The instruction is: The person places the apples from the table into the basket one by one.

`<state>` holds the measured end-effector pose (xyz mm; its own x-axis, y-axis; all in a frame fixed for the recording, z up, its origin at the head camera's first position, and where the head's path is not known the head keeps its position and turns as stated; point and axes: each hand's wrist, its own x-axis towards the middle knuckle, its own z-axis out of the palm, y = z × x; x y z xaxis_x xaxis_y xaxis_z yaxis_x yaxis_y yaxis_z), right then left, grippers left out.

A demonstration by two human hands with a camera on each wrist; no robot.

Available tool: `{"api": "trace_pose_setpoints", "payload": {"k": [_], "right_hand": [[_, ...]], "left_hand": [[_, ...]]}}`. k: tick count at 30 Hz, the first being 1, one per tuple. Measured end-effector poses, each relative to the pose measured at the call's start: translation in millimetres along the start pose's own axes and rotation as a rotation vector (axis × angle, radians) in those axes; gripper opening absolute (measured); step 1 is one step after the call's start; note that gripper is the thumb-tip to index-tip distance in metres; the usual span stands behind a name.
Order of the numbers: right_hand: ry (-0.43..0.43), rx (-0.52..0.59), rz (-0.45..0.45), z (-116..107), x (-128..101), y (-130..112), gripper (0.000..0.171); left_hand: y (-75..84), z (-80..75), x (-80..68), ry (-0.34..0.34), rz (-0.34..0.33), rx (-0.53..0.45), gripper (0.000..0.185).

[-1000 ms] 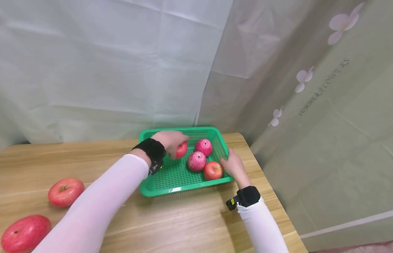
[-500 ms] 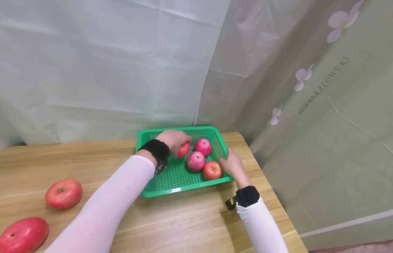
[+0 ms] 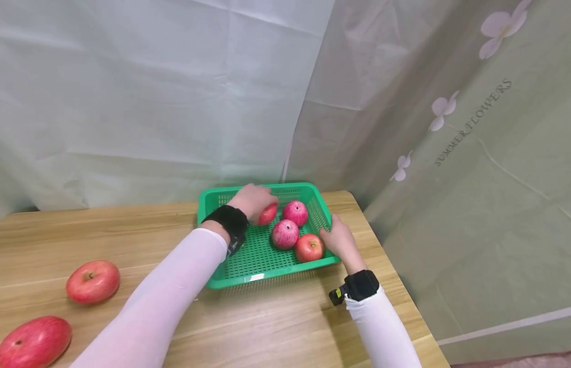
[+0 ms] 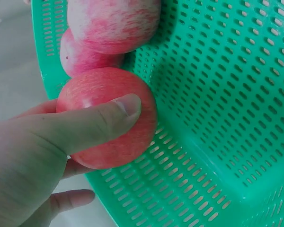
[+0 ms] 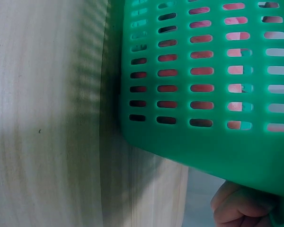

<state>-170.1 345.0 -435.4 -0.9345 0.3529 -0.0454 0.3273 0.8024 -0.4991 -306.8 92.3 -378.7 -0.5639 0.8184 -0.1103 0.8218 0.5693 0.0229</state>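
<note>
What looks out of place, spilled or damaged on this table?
Nothing stands out. The green basket sits flat on the table, the left hand holds an apple inside it, and two apples lie whole on the wood.

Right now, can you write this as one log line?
left hand: grips apple inside green basket | right hand: holds basket rim
</note>
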Motion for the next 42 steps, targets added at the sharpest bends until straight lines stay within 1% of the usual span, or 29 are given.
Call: {"api": "trace_pose_setpoints", "payload": {"k": [2, 4, 6, 10, 13, 19, 22, 26, 34, 37, 42], "right_hand": [[0.002, 0.003, -0.002, 0, 0, -1, 0.049], [0.004, 0.008, -0.004, -1, 0, -1, 0.049], [0.004, 0.011, -0.006, 0, 0, -2, 0.049], [0.003, 0.014, -0.011, 0, 0, -2, 0.051], [0.007, 0.014, -0.015, 0, 0, -2, 0.051], [0.006, 0.021, -0.008, 1, 0, -1, 0.052], [0.002, 0.018, -0.001, 1, 0, 0, 0.052], [0.005, 0.011, 0.001, 0, 0, 0, 0.052], [0.008, 0.010, -0.001, 0, 0, -1, 0.050], [0.013, 0.006, -0.002, 0, 0, -1, 0.050], [0.008, 0.011, 0.001, 0, 1, 0, 0.051]], "left_hand": [[1.7, -0.5, 0.4, 0.013, 0.008, 0.024, 0.073], [3.9, -1.0, 0.1, 0.014, 0.009, 0.022, 0.073], [6.2, -0.7, -0.4, 0.016, 0.010, 0.004, 0.070], [8.4, 4.0, 0.1, -0.007, -0.001, -0.034, 0.064], [8.0, 8.1, 2.0, -0.013, -0.013, -0.042, 0.063], [5.6, 14.3, 7.5, -0.016, -0.021, -0.059, 0.069], [4.8, 17.1, 9.9, -0.026, -0.026, -0.088, 0.068], [4.4, 20.1, 11.4, -0.023, -0.029, -0.119, 0.069], [2.4, 27.4, 13.5, -0.008, -0.014, -0.124, 0.077], [2.5, 28.7, 15.4, 0.009, 0.010, -0.090, 0.073], [2.3, 31.1, 18.5, 0.053, 0.059, 0.038, 0.060]]}}
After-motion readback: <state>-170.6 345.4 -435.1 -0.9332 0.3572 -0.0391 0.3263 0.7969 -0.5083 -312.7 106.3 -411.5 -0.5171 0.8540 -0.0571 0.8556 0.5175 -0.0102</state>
